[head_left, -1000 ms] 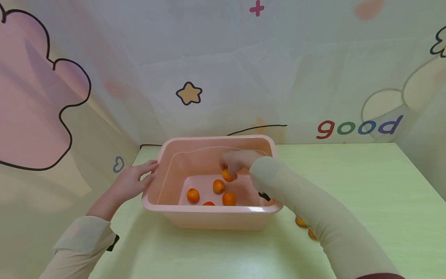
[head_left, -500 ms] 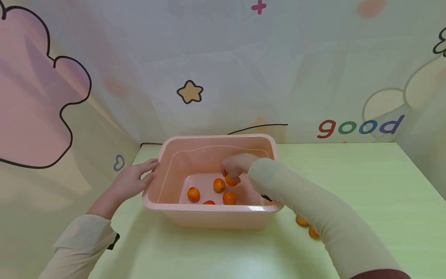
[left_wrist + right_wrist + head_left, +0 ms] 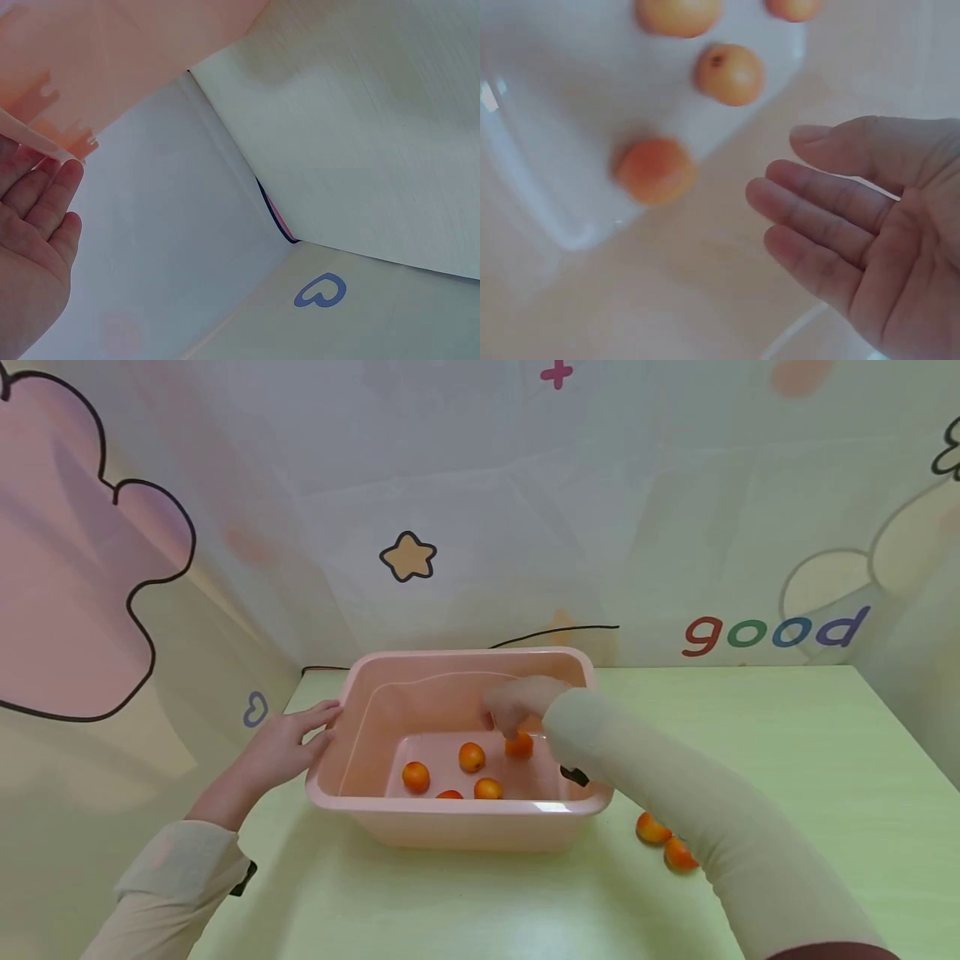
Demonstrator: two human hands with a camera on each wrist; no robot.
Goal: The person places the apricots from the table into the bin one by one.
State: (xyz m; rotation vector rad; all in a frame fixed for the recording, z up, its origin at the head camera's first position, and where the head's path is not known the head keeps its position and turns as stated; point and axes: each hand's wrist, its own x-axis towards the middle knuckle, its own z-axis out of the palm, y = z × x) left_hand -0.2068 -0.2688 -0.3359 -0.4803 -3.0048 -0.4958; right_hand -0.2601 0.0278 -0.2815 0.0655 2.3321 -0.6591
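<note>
One fruit mostly hides behind the tub rim; right fingers relaxed, empty; left fingers straight, touching it.

Head: looks forward-down over pink tub. Left wrist: close, outside tub. Right wrist: close, into tub; fruit shared with head.

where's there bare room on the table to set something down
The table beyond the right sleeve, bordered by tub and wall, looks roomiest. Another bare patch lies before the tub, between the left sleeve and two fruits. Crowded: by the right sleeve, where those fruits lie, and inside the tub, with five visible fruits and the right hand.
</note>
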